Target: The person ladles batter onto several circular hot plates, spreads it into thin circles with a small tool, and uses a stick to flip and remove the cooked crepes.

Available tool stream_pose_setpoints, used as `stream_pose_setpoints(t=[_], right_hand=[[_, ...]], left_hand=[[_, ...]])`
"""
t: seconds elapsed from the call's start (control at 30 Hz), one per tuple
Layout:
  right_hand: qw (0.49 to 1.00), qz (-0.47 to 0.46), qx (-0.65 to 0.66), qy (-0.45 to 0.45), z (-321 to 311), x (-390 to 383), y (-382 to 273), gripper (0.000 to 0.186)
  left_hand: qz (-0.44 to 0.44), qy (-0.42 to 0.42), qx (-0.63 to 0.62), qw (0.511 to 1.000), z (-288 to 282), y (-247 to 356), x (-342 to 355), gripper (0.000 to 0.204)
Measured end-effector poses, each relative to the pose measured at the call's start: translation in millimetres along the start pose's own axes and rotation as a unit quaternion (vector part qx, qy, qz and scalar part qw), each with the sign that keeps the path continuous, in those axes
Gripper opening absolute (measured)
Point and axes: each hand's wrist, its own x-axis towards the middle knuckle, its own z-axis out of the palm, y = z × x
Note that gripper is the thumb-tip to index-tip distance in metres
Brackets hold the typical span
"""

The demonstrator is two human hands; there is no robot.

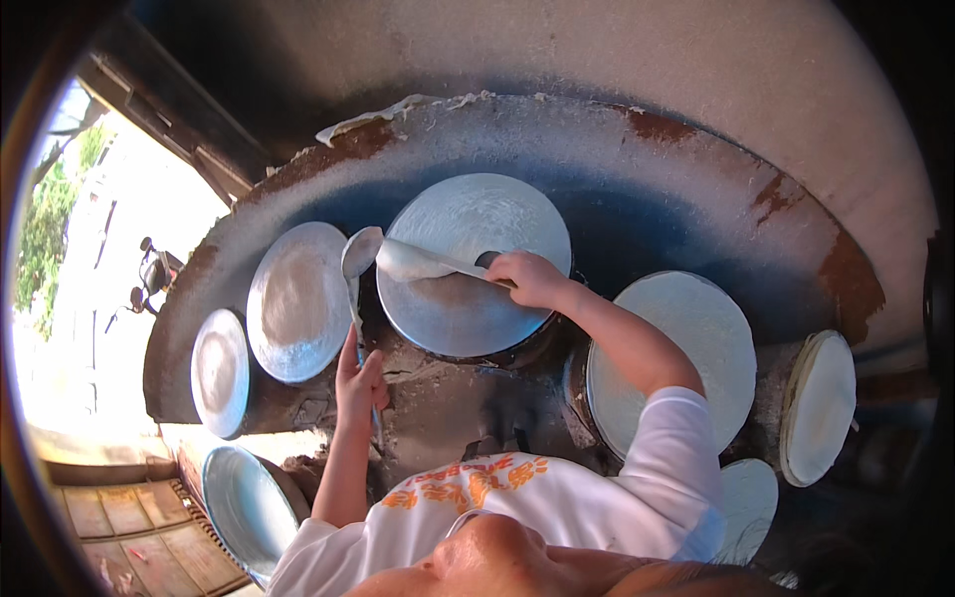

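Note:
A long-handled ladle [361,251] is gripped by its handle in my left hand [360,388], its bowl raised at the left edge of the middle round griddle [463,323]. My right hand [537,279] is closed round the handle of a flat, pale spatula [410,261], whose broad blade lies over the griddle's left part. Whitish batter [477,204] spreads across the griddle's far half, while the near part looks greyish brown. A dark spot [486,259] shows beside my right fingers; what it is I cannot tell.
Two greyish griddles [298,298] stand left. A white-coated griddle [686,348], a stack of pale rounds [826,408] and another pale round [746,507] stand right. A metal basin [244,497] sits at lower left. A curved, rust-patched rim [657,124] runs behind.

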Motion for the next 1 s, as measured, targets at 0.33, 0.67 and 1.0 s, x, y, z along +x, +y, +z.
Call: stream_pose_setpoints(t=[0.33, 0.67, 1.0], right_hand=[[0.991, 0.018, 0.132, -0.023, -17.9, -1.8, 25.4, 0.04], [0.993, 0.016, 0.104, -0.049, -37.9, -33.4, 7.4, 0.046], [0.993, -0.029, 0.116, -0.004, 7.5, -84.9, -22.8, 0.04]], left_hand=[[0.021, -0.005, 0.045, 0.999, -26.4, -6.5, -26.3, 0.065], [-0.049, -0.014, 0.017, 0.999, -44.5, 1.8, -40.2, 0.062], [-0.007, -0.056, 0.086, 0.995, -53.5, -49.2, -58.9, 0.059]])
